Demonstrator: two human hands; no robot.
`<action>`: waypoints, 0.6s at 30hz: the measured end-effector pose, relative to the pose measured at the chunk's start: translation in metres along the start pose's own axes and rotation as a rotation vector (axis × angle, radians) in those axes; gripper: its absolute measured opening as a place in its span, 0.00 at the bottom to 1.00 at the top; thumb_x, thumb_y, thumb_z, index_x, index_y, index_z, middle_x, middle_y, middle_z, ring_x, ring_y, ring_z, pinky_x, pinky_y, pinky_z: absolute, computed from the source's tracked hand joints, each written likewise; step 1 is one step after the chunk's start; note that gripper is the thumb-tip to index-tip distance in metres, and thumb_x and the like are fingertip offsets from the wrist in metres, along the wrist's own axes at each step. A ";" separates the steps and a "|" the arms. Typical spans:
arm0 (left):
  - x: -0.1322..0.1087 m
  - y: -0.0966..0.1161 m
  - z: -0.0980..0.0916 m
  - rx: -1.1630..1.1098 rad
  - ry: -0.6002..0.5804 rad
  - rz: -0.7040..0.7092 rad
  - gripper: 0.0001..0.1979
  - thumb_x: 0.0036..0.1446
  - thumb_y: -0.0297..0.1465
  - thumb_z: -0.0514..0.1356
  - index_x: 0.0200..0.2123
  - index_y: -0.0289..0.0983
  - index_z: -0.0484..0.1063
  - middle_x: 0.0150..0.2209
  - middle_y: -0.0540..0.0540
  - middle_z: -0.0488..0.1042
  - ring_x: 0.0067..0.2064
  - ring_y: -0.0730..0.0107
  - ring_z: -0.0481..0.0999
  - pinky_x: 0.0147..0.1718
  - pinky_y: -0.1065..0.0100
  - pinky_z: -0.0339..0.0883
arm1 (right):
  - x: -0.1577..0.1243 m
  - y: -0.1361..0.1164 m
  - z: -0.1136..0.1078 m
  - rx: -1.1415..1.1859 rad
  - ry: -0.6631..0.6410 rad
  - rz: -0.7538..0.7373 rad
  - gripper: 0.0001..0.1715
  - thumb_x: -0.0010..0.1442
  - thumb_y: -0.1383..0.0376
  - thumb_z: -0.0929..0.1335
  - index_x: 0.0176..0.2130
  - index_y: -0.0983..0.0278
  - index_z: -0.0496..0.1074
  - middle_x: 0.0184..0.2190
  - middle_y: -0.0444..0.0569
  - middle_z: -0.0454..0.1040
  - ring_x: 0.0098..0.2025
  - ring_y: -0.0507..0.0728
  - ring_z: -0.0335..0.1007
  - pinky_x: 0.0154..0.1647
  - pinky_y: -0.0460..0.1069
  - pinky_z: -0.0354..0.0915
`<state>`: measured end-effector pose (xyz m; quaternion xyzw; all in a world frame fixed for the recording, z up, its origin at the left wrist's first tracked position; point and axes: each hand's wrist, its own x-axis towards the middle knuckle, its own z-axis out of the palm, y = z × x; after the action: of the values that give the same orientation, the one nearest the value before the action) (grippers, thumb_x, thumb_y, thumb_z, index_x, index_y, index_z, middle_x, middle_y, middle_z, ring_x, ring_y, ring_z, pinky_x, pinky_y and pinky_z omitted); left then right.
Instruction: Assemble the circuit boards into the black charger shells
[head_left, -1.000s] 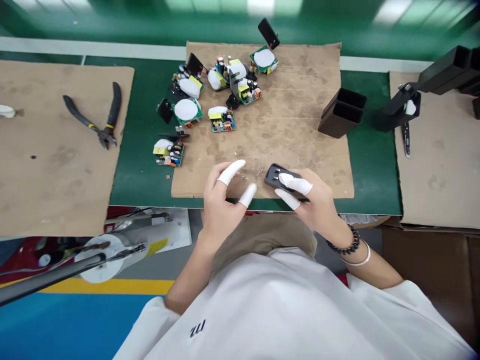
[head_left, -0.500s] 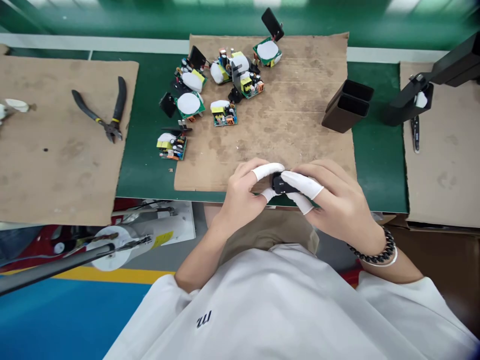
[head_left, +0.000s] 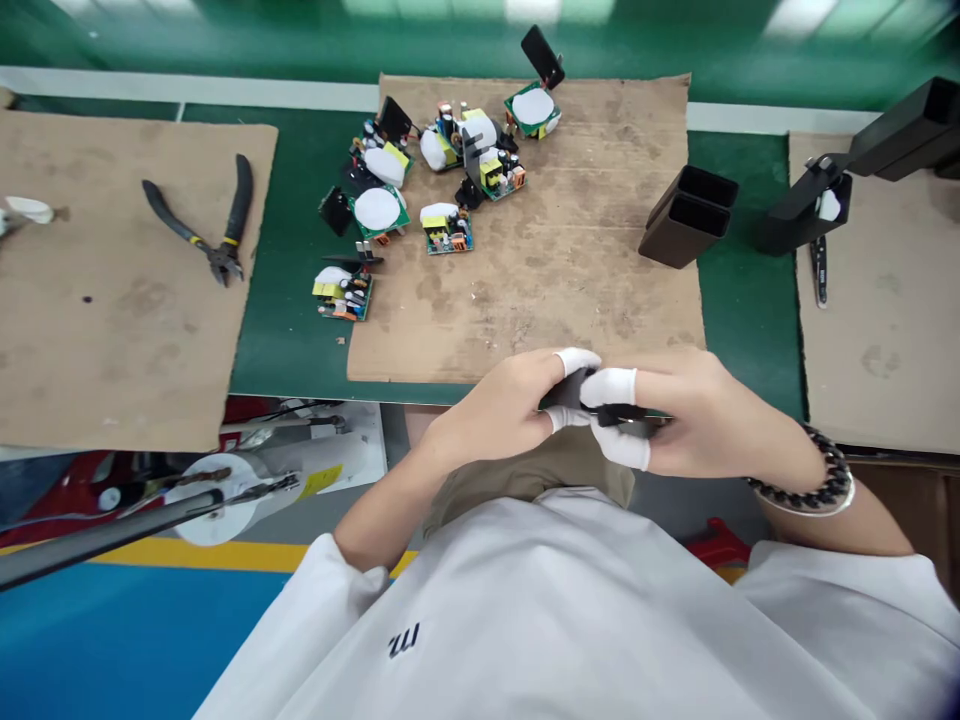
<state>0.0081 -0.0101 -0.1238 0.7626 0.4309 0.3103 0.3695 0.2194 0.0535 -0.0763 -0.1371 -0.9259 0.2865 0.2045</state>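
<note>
Above the table's front edge, my left hand (head_left: 510,410) is closed, pinching a dark plastic piece (head_left: 567,390) between thumb and forefinger. My right hand (head_left: 682,412) meets it from the right, its fingertips shut on a black plastic part (head_left: 621,413). White finger cots cover the thumb and forefinger of both hands. The fingers hide much of what is held, so I cannot tell whether it is one piece or two joined. Beyond my hands, several small circuit boards with white pads (head_left: 448,230) lie on a cardboard sheet (head_left: 585,300).
Two black rectangular sleeves (head_left: 686,218) stand at the cardboard's right. Farther right are more black casings (head_left: 806,205) and dark tweezers (head_left: 820,272). Cutting pliers (head_left: 214,225) lie on the left cardboard (head_left: 112,370). A green table (head_left: 300,350) shows between the sheets.
Both hands have moved right and slightly toward my body. The held dark part has turned, showing a flat face by my left fingers. The boards stay put.
</note>
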 end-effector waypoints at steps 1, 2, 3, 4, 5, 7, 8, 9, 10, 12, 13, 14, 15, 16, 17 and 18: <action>-0.001 0.003 -0.002 0.035 -0.008 0.027 0.20 0.59 0.24 0.57 0.55 0.38 0.71 0.51 0.43 0.82 0.46 0.60 0.81 0.46 0.62 0.73 | -0.002 0.001 -0.003 0.107 0.011 0.007 0.09 0.59 0.72 0.69 0.37 0.58 0.70 0.26 0.39 0.73 0.25 0.49 0.64 0.25 0.45 0.62; -0.003 0.006 -0.005 0.074 -0.005 0.054 0.18 0.61 0.27 0.58 0.55 0.37 0.71 0.48 0.42 0.83 0.44 0.60 0.81 0.44 0.63 0.73 | -0.004 0.001 -0.006 0.211 0.048 0.021 0.09 0.58 0.72 0.71 0.36 0.58 0.70 0.25 0.38 0.73 0.24 0.49 0.64 0.24 0.45 0.63; -0.005 0.010 -0.008 0.106 0.004 0.077 0.16 0.63 0.30 0.59 0.55 0.37 0.72 0.46 0.42 0.83 0.42 0.60 0.81 0.42 0.63 0.72 | -0.005 0.002 -0.007 0.305 0.092 0.046 0.09 0.56 0.71 0.72 0.35 0.58 0.70 0.25 0.38 0.73 0.24 0.49 0.65 0.24 0.45 0.64; -0.006 0.013 -0.010 0.123 0.008 0.093 0.16 0.65 0.33 0.59 0.54 0.36 0.72 0.44 0.42 0.83 0.40 0.60 0.81 0.40 0.63 0.71 | -0.006 0.001 -0.007 0.386 0.132 0.079 0.10 0.55 0.71 0.73 0.34 0.58 0.71 0.25 0.38 0.74 0.23 0.49 0.66 0.23 0.45 0.65; -0.007 0.016 -0.013 0.118 0.009 0.100 0.17 0.66 0.36 0.60 0.54 0.35 0.72 0.42 0.42 0.83 0.39 0.60 0.80 0.39 0.63 0.71 | -0.006 0.001 -0.007 0.459 0.161 0.110 0.10 0.54 0.72 0.73 0.34 0.58 0.71 0.25 0.39 0.75 0.23 0.50 0.66 0.23 0.46 0.66; -0.007 0.019 -0.016 0.040 -0.016 0.078 0.18 0.66 0.39 0.61 0.55 0.36 0.72 0.42 0.43 0.83 0.40 0.60 0.81 0.40 0.64 0.71 | -0.005 -0.002 -0.005 0.571 0.175 0.167 0.11 0.54 0.73 0.73 0.34 0.58 0.72 0.27 0.40 0.76 0.23 0.50 0.68 0.23 0.47 0.68; -0.006 0.018 -0.017 -0.026 -0.031 0.053 0.18 0.66 0.39 0.61 0.54 0.37 0.73 0.44 0.43 0.83 0.41 0.60 0.81 0.41 0.65 0.71 | -0.003 -0.004 -0.003 0.603 0.169 0.190 0.11 0.53 0.73 0.74 0.34 0.58 0.73 0.27 0.40 0.76 0.24 0.50 0.70 0.24 0.46 0.69; -0.005 0.016 -0.018 -0.103 -0.042 0.026 0.17 0.66 0.39 0.62 0.54 0.38 0.74 0.46 0.44 0.83 0.43 0.61 0.82 0.43 0.66 0.72 | -0.001 -0.005 -0.002 0.621 0.167 0.210 0.12 0.53 0.74 0.74 0.34 0.58 0.73 0.28 0.40 0.77 0.25 0.50 0.71 0.25 0.46 0.71; -0.003 0.012 -0.018 -0.186 -0.053 -0.002 0.17 0.65 0.39 0.63 0.53 0.39 0.75 0.47 0.45 0.83 0.44 0.61 0.82 0.44 0.66 0.72 | 0.001 -0.006 -0.001 0.630 0.169 0.227 0.12 0.53 0.73 0.75 0.34 0.59 0.74 0.30 0.41 0.77 0.26 0.50 0.72 0.26 0.46 0.72; 0.001 0.003 -0.017 -0.344 -0.059 -0.055 0.17 0.62 0.40 0.67 0.51 0.39 0.77 0.48 0.45 0.83 0.46 0.61 0.82 0.47 0.66 0.73 | 0.006 -0.008 0.001 0.627 0.169 0.271 0.11 0.54 0.72 0.76 0.36 0.59 0.75 0.32 0.42 0.78 0.30 0.51 0.75 0.32 0.47 0.76; 0.003 -0.003 -0.016 -0.413 -0.052 -0.084 0.18 0.60 0.41 0.68 0.49 0.38 0.78 0.47 0.45 0.82 0.47 0.60 0.82 0.48 0.65 0.74 | 0.008 -0.008 0.002 0.621 0.164 0.295 0.11 0.55 0.70 0.77 0.37 0.59 0.75 0.34 0.43 0.78 0.32 0.52 0.76 0.34 0.48 0.77; 0.005 -0.008 -0.014 -0.474 -0.051 -0.114 0.19 0.58 0.42 0.69 0.48 0.38 0.78 0.46 0.44 0.82 0.47 0.59 0.81 0.48 0.64 0.75 | 0.010 -0.008 0.002 0.620 0.151 0.318 0.10 0.56 0.68 0.77 0.37 0.59 0.75 0.35 0.43 0.79 0.34 0.53 0.77 0.37 0.49 0.78; 0.006 -0.012 -0.013 -0.525 -0.056 -0.146 0.20 0.56 0.43 0.71 0.47 0.38 0.79 0.46 0.44 0.82 0.47 0.58 0.81 0.49 0.63 0.75 | 0.012 -0.007 0.003 0.626 0.132 0.340 0.09 0.56 0.66 0.77 0.37 0.59 0.76 0.36 0.44 0.79 0.35 0.53 0.78 0.39 0.49 0.79; 0.008 -0.016 -0.012 -0.568 -0.066 -0.171 0.20 0.54 0.43 0.72 0.46 0.38 0.79 0.45 0.44 0.82 0.48 0.57 0.81 0.49 0.62 0.76 | 0.013 -0.006 0.003 0.640 0.110 0.361 0.10 0.56 0.64 0.78 0.37 0.60 0.76 0.36 0.44 0.79 0.36 0.54 0.78 0.39 0.50 0.79; 0.009 -0.018 -0.010 -0.604 -0.080 -0.185 0.20 0.53 0.42 0.73 0.45 0.38 0.79 0.45 0.44 0.81 0.48 0.57 0.81 0.50 0.61 0.76 | 0.014 -0.006 0.004 0.659 0.093 0.380 0.11 0.56 0.63 0.78 0.36 0.60 0.75 0.36 0.44 0.79 0.36 0.54 0.78 0.39 0.50 0.78; 0.009 -0.020 -0.009 -0.633 -0.093 -0.187 0.20 0.52 0.41 0.74 0.45 0.38 0.79 0.45 0.44 0.81 0.48 0.57 0.81 0.51 0.60 0.76 | 0.015 -0.005 0.005 0.676 0.081 0.397 0.12 0.56 0.62 0.79 0.36 0.60 0.75 0.35 0.44 0.79 0.35 0.54 0.78 0.38 0.49 0.78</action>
<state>-0.0036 0.0078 -0.1341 0.5803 0.3638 0.3583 0.6345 0.2034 0.0527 -0.0722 -0.2497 -0.7260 0.6036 0.2150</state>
